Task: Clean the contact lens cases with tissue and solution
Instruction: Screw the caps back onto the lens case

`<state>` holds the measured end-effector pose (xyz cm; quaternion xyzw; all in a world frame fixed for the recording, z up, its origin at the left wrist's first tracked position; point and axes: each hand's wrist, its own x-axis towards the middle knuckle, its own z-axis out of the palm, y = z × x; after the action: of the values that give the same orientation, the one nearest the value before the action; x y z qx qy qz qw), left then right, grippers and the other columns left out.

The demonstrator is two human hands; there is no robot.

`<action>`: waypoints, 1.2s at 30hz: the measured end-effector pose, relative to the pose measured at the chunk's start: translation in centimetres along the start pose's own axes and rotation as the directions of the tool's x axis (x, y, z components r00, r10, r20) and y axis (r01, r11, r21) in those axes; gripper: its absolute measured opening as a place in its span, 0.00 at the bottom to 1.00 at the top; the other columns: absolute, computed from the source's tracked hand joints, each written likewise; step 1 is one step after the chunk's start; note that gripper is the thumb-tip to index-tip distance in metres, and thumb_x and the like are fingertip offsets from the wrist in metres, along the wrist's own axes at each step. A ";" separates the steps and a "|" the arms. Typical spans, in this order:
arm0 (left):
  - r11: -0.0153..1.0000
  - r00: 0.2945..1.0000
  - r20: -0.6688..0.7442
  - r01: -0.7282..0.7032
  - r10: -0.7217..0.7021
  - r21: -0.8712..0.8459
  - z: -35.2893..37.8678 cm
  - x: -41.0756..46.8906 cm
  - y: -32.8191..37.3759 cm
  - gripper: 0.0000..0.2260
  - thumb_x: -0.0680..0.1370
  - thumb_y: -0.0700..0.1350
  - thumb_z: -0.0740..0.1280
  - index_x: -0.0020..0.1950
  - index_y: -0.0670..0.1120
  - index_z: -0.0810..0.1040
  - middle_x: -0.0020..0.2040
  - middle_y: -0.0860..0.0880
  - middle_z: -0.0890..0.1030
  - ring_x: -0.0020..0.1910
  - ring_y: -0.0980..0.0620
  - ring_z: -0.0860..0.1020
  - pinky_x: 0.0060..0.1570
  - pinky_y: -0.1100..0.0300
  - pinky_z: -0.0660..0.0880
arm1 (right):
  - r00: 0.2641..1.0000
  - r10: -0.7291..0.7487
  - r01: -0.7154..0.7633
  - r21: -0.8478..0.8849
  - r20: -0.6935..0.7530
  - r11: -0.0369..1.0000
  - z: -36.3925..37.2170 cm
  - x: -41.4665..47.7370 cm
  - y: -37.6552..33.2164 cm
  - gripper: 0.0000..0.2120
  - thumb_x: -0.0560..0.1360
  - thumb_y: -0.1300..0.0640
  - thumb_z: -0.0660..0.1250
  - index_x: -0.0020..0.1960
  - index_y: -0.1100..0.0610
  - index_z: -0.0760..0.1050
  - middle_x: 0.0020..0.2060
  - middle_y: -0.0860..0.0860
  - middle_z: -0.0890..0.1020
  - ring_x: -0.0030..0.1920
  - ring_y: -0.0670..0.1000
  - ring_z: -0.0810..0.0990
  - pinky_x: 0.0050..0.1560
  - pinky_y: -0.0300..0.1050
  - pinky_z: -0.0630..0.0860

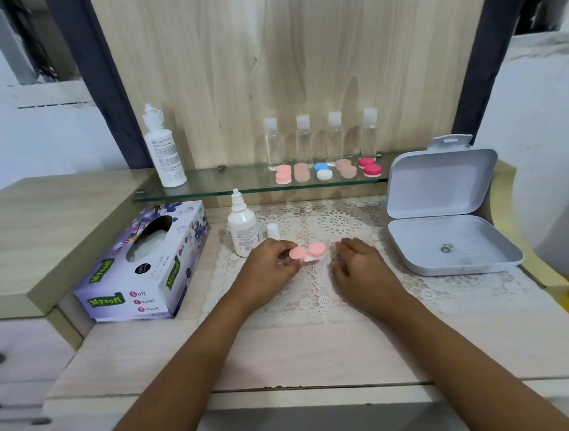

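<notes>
Head view looks down on a lace mat (345,223) spread over a wooden table (288,352). Over the middle of the mat, the left hand (271,271) pinches a pink lens case (307,253) by its left cap, with thumb and fingers curled round it; both caps are on, and whether the case touches the mat I cannot tell. The right hand (360,270) rests on the mat just right of the case, fingers loosely bent, holding nothing. A small white solution bottle (243,229) stands uncapped at the mat's far left corner, its cap (273,231) upright on the mat just beside it. A tissue box (143,265) lies off the mat's left edge. An open grey box (448,218) sits on the mat's right end, lid raised. Behind the mat's far edge a glass shelf (204,184) carries a tall white bottle (164,150), four clear bottles (304,141) and a row of lens cases (322,170).
</notes>
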<state>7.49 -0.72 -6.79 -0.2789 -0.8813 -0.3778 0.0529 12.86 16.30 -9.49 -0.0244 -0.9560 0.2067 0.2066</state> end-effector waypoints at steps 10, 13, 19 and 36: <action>0.988 0.897 -0.442 0.050 0.020 0.147 -7.4 5.7 4.7 0.13 0.75 0.49 0.67 0.52 0.42 0.80 0.47 0.46 0.79 0.43 0.51 0.76 0.38 0.59 0.69 | 0.999 -0.050 0.050 -0.078 -0.003 0.996 0.8 0.2 0.6 0.21 0.72 0.51 0.46 0.44 0.61 0.73 0.42 0.53 0.76 0.48 0.54 0.74 0.51 0.50 0.70; 0.958 0.866 -0.499 0.178 -0.044 0.226 -8.5 8.5 4.3 0.16 0.74 0.52 0.64 0.54 0.42 0.79 0.50 0.43 0.78 0.52 0.43 0.74 0.46 0.52 0.73 | 0.999 -0.047 0.046 -0.072 -0.012 0.996 0.9 0.2 0.6 0.20 0.72 0.51 0.47 0.43 0.61 0.74 0.42 0.53 0.76 0.47 0.54 0.74 0.51 0.50 0.71; 0.787 0.881 -0.436 0.398 -0.184 0.471 -7.4 11.0 3.7 0.17 0.77 0.55 0.60 0.58 0.44 0.75 0.58 0.45 0.75 0.61 0.44 0.69 0.56 0.51 0.64 | 0.998 -0.055 0.053 -0.071 -0.029 0.996 1.1 0.3 0.7 0.18 0.72 0.52 0.48 0.42 0.61 0.74 0.40 0.53 0.77 0.45 0.55 0.75 0.49 0.51 0.72; 0.656 0.938 -0.309 0.333 -0.157 0.677 -6.0 11.3 2.8 0.16 0.77 0.59 0.59 0.53 0.48 0.77 0.56 0.48 0.75 0.60 0.46 0.70 0.58 0.48 0.59 | 0.986 -0.110 0.106 -0.035 -0.125 0.994 1.3 0.3 1.1 0.14 0.71 0.54 0.50 0.37 0.61 0.71 0.35 0.54 0.74 0.37 0.55 0.73 0.40 0.48 0.70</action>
<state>-1.20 1.77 2.70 -0.0693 -0.9758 -0.0344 0.2045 12.04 16.81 -10.90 0.0113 -0.9437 0.1798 0.2774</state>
